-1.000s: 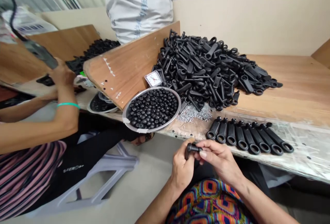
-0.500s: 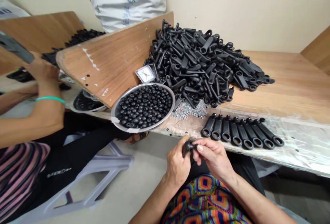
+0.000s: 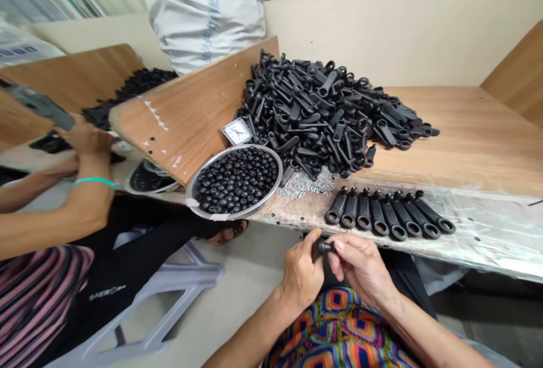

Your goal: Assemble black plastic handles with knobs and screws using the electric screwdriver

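Note:
Just off the table's front edge, my left hand [image 3: 300, 273] is closed around a black plastic crank handle [image 3: 321, 248], most of it hidden by the fingers. From the other side, my right hand [image 3: 363, 266] pinches the knob end of that handle between thumb and fingers. On the table edge behind my hands lies a row of several black crank handles [image 3: 379, 216], ring ends toward me and small round ends away. Left of the row is a scatter of small silver pins [image 3: 306, 182]. A metal bowl [image 3: 190, 198] holds many round black knobs [image 3: 237, 178].
A large heap of black handles [image 3: 314, 111] covers the table's middle. A small square clock [image 3: 236, 131] stands by a slanted wooden divider [image 3: 178, 116]. At left, a co-worker's hand [image 3: 91, 141] holds a grey tool [image 3: 40, 105]. A white sack [image 3: 207, 17] stands behind.
The view has shifted slightly, so the table things sit a little further left in it. Both my hands keep hold of the same handle, with little change in grip.

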Demonstrator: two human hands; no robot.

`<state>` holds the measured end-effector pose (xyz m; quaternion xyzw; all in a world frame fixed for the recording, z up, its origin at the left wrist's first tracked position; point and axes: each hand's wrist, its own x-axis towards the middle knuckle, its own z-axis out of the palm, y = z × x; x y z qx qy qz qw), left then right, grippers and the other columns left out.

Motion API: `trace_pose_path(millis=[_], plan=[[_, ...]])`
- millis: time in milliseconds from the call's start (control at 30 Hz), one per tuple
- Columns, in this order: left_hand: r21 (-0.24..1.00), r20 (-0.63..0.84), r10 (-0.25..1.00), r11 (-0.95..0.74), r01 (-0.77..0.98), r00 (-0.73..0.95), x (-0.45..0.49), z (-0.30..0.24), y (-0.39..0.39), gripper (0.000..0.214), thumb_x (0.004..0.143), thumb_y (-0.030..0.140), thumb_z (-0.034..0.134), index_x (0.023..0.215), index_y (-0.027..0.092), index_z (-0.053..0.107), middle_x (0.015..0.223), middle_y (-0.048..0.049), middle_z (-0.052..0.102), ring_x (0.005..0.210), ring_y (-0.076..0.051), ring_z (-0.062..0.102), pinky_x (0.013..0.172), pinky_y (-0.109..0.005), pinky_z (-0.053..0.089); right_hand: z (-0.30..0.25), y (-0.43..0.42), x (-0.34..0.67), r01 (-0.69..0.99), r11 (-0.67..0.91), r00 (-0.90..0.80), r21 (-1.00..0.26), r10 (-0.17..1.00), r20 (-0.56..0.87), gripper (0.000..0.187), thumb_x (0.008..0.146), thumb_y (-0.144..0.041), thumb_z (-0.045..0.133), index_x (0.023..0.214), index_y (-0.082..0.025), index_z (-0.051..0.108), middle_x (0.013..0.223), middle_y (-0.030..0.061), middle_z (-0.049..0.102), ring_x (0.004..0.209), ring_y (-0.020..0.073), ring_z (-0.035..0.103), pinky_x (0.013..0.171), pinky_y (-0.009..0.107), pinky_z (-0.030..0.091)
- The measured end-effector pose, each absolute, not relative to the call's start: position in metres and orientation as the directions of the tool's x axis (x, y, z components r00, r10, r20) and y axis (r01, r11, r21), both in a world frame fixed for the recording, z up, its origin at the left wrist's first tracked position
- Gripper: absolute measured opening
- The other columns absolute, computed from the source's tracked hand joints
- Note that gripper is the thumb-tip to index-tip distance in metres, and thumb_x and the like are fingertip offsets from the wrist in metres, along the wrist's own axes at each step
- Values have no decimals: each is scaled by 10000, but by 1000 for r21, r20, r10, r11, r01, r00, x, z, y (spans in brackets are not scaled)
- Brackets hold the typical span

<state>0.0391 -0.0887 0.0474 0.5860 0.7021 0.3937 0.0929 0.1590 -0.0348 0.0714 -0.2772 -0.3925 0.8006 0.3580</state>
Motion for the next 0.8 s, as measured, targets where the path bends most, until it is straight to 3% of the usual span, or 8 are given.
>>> trace_pose_path(millis=[167, 267, 367, 433, 500, 567, 667, 800], plan=[[588, 355, 906, -24, 809, -231, 45, 51, -86, 340, 850, 260, 418, 1106, 94, 568, 736, -113, 692, 676, -235, 669, 634, -314, 507, 76, -37, 169, -347, -481, -572, -805, 789, -225, 228, 741, -349, 681, 736, -124, 652, 484, -5, 537, 384, 57, 422, 364, 154, 318], [613, 313, 921, -10, 790, -231, 49, 48, -84, 383, 849, 279, 408, 1152, 95, 554, 773, -122, 695, 714, -253, 670, 656, -337, 506, 72, -35, 175, -309, -455, -557, -836, 798, -228, 272, 757, -390, 656, 711, -124, 626, 468, -14, 517, 376, 55, 402, 363, 159, 300], [774, 189, 946, 21, 633, -262, 57, 45, -81, 384, 851, 293, 417, 1183, 150, 545, 917, -103, 694, 842, -237, 661, 741, -324, 499, 69, -31, 187, -175, -248, -547, -953, 829, -115, 319, 824, -411, 569, 690, -126, 620, 510, 0, 534, 424, 69, 432, 416, 182, 344], [905, 33, 964, 83, 417, -264, 64, 47, -76, 345, 848, 361, 455, 1080, 153, 601, 859, -78, 694, 777, -213, 656, 696, -293, 498, 72, -28, 198, -77, 71, -512, -994, 853, 101, 272, 854, -382, 528, 821, -140, 649, 646, 27, 592, 547, 104, 506, 523, 218, 415], [973, -125, 967, 164, 163, -224, 70, 52, -71, 378, 831, 452, 488, 952, 127, 636, 743, -59, 673, 645, -181, 622, 604, -267, 482, 78, -28, 210, 30, 444, -460, -895, 801, 382, 247, 864, -337, 519, 1012, -168, 620, 774, 43, 619, 687, 144, 542, 656, 273, 449], [978, -210, 958, 204, -52, -194, 77, 60, -68, 419, 823, 491, 503, 975, 124, 635, 811, -59, 674, 701, -168, 617, 665, -255, 483, 83, -32, 219, 140, 706, -454, -694, 669, 589, 259, 859, -285, 532, 1087, -172, 574, 844, 58, 631, 775, 170, 549, 741, 314, 451], [947, -240, 960, 198, -254, -145, 89, 70, -65, 478, 843, 494, 488, 1211, 193, 538, 1142, -63, 616, 1056, -194, 562, 967, -290, 391, 86, -40, 224, 257, 839, -522, -480, 538, 662, 199, 824, -181, 539, 1019, -154, 572, 910, 85, 642, 887, 200, 562, 782, 329, 466], [904, -268, 963, 249, -348, -8, 111, 79, -58, 568, 858, 532, 432, 1319, 199, 439, 1284, -91, 527, 1203, -231, 466, 1079, -355, 279, 84, -42, 230, 343, 863, -516, -371, 503, 693, 180, 769, -105, 499, 933, -135, 567, 922, 114, 644, 896, 221, 585, 750, 339, 489]])
